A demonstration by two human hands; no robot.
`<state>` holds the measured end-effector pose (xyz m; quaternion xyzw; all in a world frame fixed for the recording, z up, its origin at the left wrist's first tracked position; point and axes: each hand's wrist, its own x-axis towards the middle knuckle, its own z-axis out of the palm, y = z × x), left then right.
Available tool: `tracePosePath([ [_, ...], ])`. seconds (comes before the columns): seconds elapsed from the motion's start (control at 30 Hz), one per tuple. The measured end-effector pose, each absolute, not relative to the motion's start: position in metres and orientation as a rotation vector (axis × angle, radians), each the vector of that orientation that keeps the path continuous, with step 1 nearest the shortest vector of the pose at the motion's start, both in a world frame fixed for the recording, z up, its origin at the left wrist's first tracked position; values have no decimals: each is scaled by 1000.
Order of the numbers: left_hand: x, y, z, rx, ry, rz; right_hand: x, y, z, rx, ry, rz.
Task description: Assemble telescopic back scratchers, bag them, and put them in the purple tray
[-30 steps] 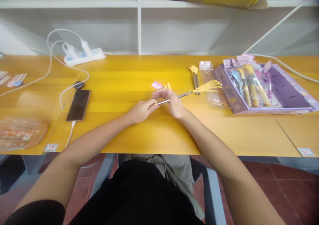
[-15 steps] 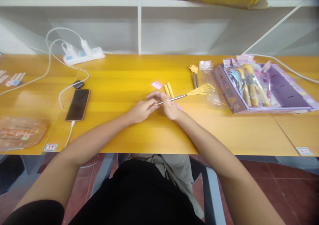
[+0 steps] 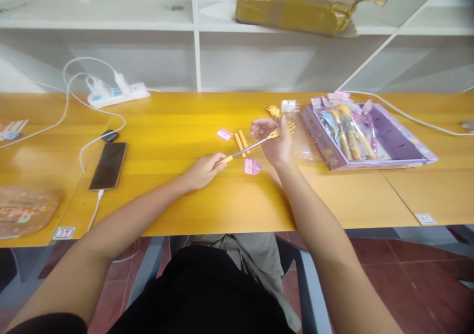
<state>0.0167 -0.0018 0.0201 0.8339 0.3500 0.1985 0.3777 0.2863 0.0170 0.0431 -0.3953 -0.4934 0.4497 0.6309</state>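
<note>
A back scratcher (image 3: 249, 148) with a yellow handle, silver rod and yellow hand-shaped head slants up to the right between my hands. My left hand (image 3: 203, 171) is closed round its handle end. At the other end, my right hand (image 3: 276, 144) loosely holds the neck between thumb and half-curled fingers; the thumb hides part of the head. Just behind the rod lie two yellow handle tubes (image 3: 240, 140). Pink cards (image 3: 252, 166) rest below the rod, and another pink card (image 3: 224, 133) is left of the tubes. Another yellow scratcher head (image 3: 273, 111) shows beyond my right hand.
A purple box (image 3: 403, 149) with bagged yellow-handled items stands at the right, beside a clear plastic bag (image 3: 305, 144). On the left are a charging phone (image 3: 108, 166), a power strip (image 3: 118, 95) with white cables, and an orange pouch (image 3: 27, 210). A taped carton (image 3: 296, 6) sits on the shelf.
My right hand has moved right and up along the rod to the scratcher's head. My left hand has shifted slightly left and down, baring the yellow handle. The view has tilted up.
</note>
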Motion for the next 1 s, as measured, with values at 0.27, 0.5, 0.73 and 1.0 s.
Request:
tracePosePath([
  [0.27,18,-3,22,2181,971,420,284,22,25,-933,-1128,1039],
  [0.5,17,-5,23,2200,994,400,280,22,23,-929,-1139,1119],
  [0.73,18,-5,21,2175,988,424,277,20,22,-936,-1198,1151],
  [1.0,17,-5,21,2171,959,446,274,17,23,-960,-1255,1140],
])
